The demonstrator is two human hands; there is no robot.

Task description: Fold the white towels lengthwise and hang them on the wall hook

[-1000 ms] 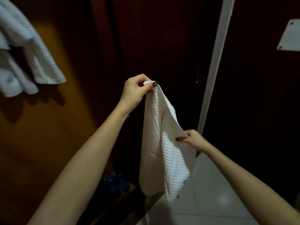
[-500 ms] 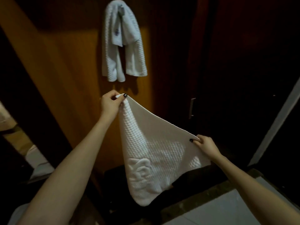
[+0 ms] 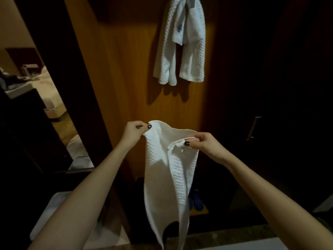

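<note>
Hotel room, entry nook.
On a wood-panelled wall (image 3: 126,69) hang white towels (image 3: 180,51) with a blue embroidered crest (image 3: 179,28); a bed (image 3: 48,87) in white linen shows at the left, a dark cupboard door with a metal handle (image 3: 254,128) at the right.

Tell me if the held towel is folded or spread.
Partly folded lengthwise. The towel hangs narrow, one side lapped over the other; left hand and right hand pinch its top corners close together.
</note>
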